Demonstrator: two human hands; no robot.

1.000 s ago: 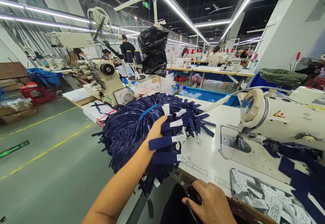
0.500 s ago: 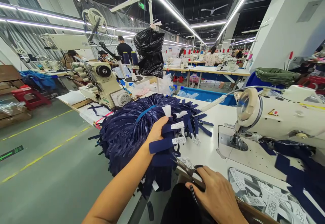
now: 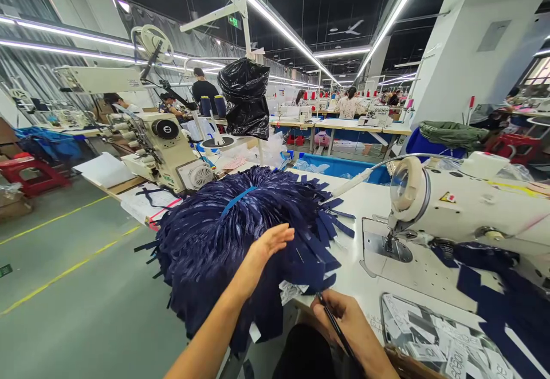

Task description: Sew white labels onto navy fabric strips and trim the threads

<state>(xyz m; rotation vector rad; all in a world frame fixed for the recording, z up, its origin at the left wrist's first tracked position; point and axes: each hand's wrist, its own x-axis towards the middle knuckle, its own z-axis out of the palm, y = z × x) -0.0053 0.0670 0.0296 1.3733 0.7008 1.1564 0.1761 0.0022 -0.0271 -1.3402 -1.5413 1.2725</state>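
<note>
To your left, a red stool (image 3: 32, 174) stands on the floor (image 3: 98, 304), then a sewing machine (image 3: 165, 149). The navy strips (image 3: 206, 230) heap over your counter (image 3: 367, 198); behind, a black bag (image 3: 244, 101) hides part of the room. Your left hand (image 3: 270, 242) lies flat over the strips, fingers extended; your right (image 3: 344, 319) grips scissors (image 3: 337, 328). Rightward come a label tray (image 3: 384, 310) and another machine (image 3: 464, 198).

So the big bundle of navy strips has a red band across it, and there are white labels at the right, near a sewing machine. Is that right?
Not quite: the head view shows that the band across the navy strips is blue, not red. The white labels are at the right, near a sewing machine.
</note>
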